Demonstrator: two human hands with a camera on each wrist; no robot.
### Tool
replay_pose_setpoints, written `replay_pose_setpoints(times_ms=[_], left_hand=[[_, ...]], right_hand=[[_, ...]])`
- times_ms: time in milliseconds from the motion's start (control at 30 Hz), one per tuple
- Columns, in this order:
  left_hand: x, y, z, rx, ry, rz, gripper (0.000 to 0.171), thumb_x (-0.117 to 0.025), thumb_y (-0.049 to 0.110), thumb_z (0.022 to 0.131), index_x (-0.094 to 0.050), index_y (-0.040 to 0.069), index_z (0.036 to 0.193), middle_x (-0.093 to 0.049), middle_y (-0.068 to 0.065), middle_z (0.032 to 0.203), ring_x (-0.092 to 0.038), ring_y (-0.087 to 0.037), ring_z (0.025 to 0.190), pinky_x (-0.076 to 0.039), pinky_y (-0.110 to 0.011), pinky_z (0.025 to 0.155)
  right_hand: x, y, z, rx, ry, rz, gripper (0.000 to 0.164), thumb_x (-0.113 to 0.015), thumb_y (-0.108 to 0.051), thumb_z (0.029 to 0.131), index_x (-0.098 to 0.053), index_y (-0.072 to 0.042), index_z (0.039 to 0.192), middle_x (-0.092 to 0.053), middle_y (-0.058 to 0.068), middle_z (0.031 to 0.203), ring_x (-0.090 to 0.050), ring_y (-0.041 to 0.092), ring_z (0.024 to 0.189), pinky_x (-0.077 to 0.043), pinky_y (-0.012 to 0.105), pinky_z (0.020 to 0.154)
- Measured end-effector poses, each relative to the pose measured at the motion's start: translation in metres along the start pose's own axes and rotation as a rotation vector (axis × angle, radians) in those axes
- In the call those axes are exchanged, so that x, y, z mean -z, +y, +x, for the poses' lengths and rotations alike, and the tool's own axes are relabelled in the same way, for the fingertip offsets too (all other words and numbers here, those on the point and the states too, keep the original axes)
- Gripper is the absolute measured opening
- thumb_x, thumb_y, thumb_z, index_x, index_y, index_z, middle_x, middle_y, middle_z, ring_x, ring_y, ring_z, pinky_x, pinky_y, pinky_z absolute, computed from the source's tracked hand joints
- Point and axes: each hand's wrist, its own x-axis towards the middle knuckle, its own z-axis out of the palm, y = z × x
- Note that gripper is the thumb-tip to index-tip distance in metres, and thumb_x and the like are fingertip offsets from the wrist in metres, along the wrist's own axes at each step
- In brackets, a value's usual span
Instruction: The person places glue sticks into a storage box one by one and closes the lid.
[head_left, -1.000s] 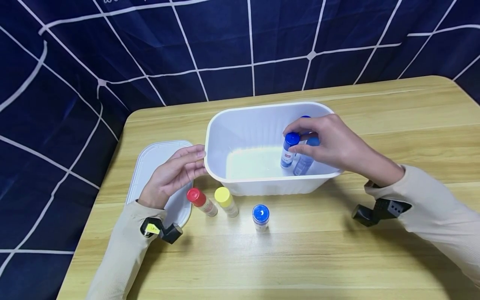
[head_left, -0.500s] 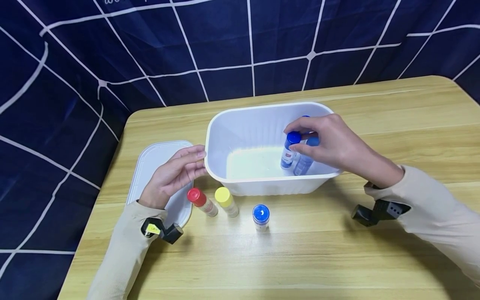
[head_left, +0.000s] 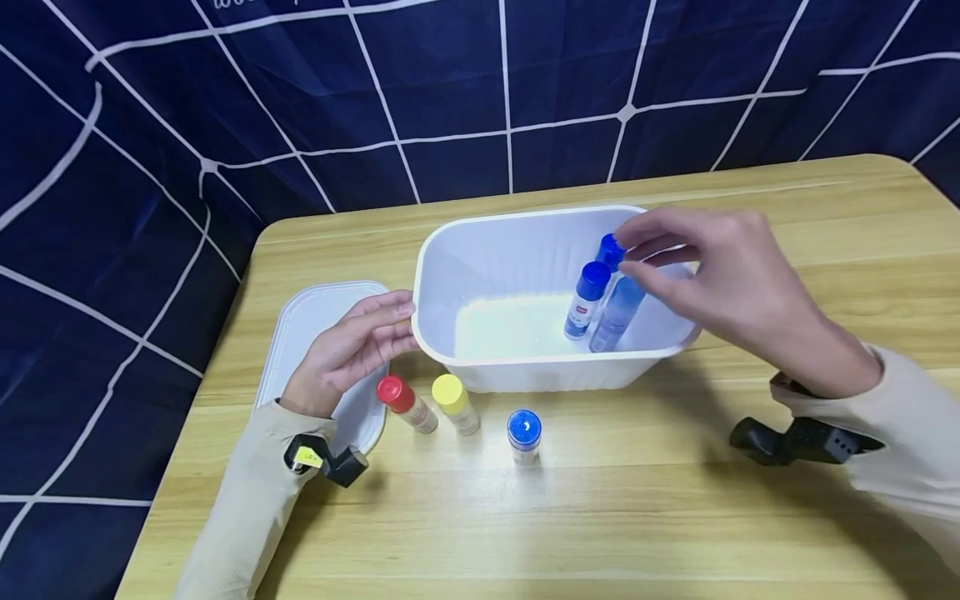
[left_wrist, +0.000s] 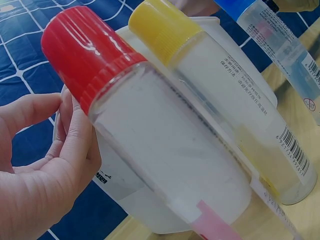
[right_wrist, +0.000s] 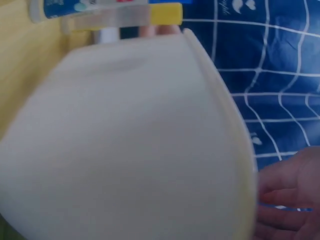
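A white plastic bin (head_left: 517,375) stands on the wooden table. At its left end my left hand (head_left: 360,342) pinches the rim, thumb and fingertips meeting there in the left wrist view. Inside the bin's right end are a slim blue-capped bottle (head_left: 585,304) with a white and blue label, a clear bluish bottle (head_left: 618,312) leaning beside it, and another blue-capped bottle (head_left: 609,250) behind, partly hidden. My right hand (head_left: 720,267) hovers over the bin's right side, fingers relaxed and holding nothing, fingertips close to the bottles' tops.
In front of the bin, a red-capped bottle (head_left: 407,404), a yellow-capped bottle (head_left: 455,404) and a blue-capped bottle (head_left: 524,435) stand on the table. A white lid (head_left: 300,321) lies under the left hand. A dark blue gridded cloth (head_left: 450,100) hangs behind.
My right hand has let go of the blue-capped bottle, leaving it in the bin, and moved up and to the right. The left hand stays at the rim.
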Motion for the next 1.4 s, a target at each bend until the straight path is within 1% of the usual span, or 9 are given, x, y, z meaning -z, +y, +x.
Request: replay_pose_setpoints(times_ms=[133,233,333,367,567,733,1200,1300,1400], left_hand=[[0.0,0.0,0.0,-0.001,0.006,0.007,0.014,-0.056,0.001,0.096,-0.066,0.0,0.106,-0.069,-0.013,0.101,-0.069,-0.021,0.091,-0.058,-0.031,0.083],[0.0,0.0,0.0,0.0,0.002,0.003,0.014,-0.056,0.001,0.096,-0.066,0.0,0.106,-0.069,-0.013,0.101,-0.069,-0.021,0.091,-0.058,-0.031,0.082],[0.0,0.0,0.0,-0.002,-0.007,-0.001,0.014,-0.056,0.001,0.096,-0.066,-0.001,0.106,-0.069,-0.013,0.101,-0.069,-0.021,0.091,-0.058,-0.031,0.083],[0.0,0.0,0.0,-0.002,-0.01,-0.002,0.015,-0.056,0.001,0.096,-0.066,-0.001,0.106,-0.069,-0.013,0.101,-0.069,-0.021,0.091,-0.058,-0.031,0.083],[0.0,0.0,-0.001,-0.005,-0.02,-0.001,0.016,-0.054,0.0,0.097,-0.066,-0.001,0.107,-0.069,-0.013,0.101,-0.069,-0.02,0.091,-0.058,-0.03,0.083],[0.0,0.0,0.0,-0.002,-0.025,0.006,0.016,-0.053,0.001,0.097,-0.066,0.0,0.107,-0.069,-0.013,0.101,-0.069,-0.02,0.091,-0.058,-0.03,0.083],[0.001,0.001,0.0,-0.005,-0.031,-0.001,0.017,-0.053,0.0,0.098,-0.066,-0.002,0.108,-0.069,-0.013,0.101,-0.069,-0.021,0.092,-0.057,-0.03,0.083],[0.001,0.001,0.0,0.0,-0.029,-0.005,0.016,-0.054,0.0,0.097,-0.066,-0.002,0.108,-0.069,-0.013,0.101,-0.069,-0.021,0.092,-0.057,-0.03,0.083],[0.001,0.001,0.0,0.0,-0.032,-0.001,0.016,-0.054,0.001,0.097,-0.066,-0.002,0.108,-0.069,-0.013,0.102,-0.069,-0.02,0.092,-0.057,-0.03,0.084]], right_hand=[[0.011,0.005,-0.003,-0.022,0.132,-0.003,0.017,-0.073,0.002,0.081,-0.072,-0.001,0.099,-0.073,0.008,0.093,-0.061,-0.011,0.08,-0.048,0.003,0.071],[0.017,0.01,-0.005,-0.094,0.192,0.041,0.015,-0.073,-0.001,0.082,-0.072,-0.001,0.097,-0.072,-0.002,0.09,-0.062,-0.008,0.081,-0.049,0.003,0.07],[0.022,0.016,-0.009,-0.185,0.201,0.104,0.014,-0.073,-0.004,0.083,-0.072,-0.002,0.097,-0.069,-0.013,0.088,-0.063,-0.003,0.081,-0.049,0.003,0.069],[0.024,0.018,-0.011,-0.212,0.196,0.126,0.014,-0.074,-0.004,0.083,-0.072,-0.002,0.097,-0.068,-0.015,0.087,-0.064,-0.001,0.081,-0.049,0.003,0.07],[0.031,0.032,-0.019,-0.334,0.122,0.274,0.018,-0.074,-0.005,0.084,-0.069,-0.003,0.101,-0.07,-0.005,0.089,-0.067,0.003,0.076,-0.052,0.007,0.068],[0.033,0.042,-0.025,-0.431,0.056,0.365,0.02,-0.071,-0.005,0.087,-0.065,-0.004,0.107,-0.072,-0.004,0.087,-0.07,0.006,0.074,-0.055,0.013,0.064],[0.024,0.063,-0.032,-0.516,-0.038,0.501,0.017,-0.066,-0.004,0.091,-0.067,-0.011,0.106,-0.073,-0.001,0.09,-0.071,0.014,0.078,-0.059,0.024,0.066],[0.022,0.069,-0.034,-0.542,-0.075,0.59,0.017,-0.064,-0.006,0.093,-0.065,-0.007,0.11,-0.073,0.002,0.095,-0.07,0.016,0.08,-0.059,0.028,0.067],[0.019,0.077,-0.038,-0.551,-0.11,0.748,0.02,-0.059,-0.001,0.094,-0.063,-0.004,0.113,-0.072,0.007,0.099,-0.069,0.019,0.082,-0.06,0.031,0.068]])
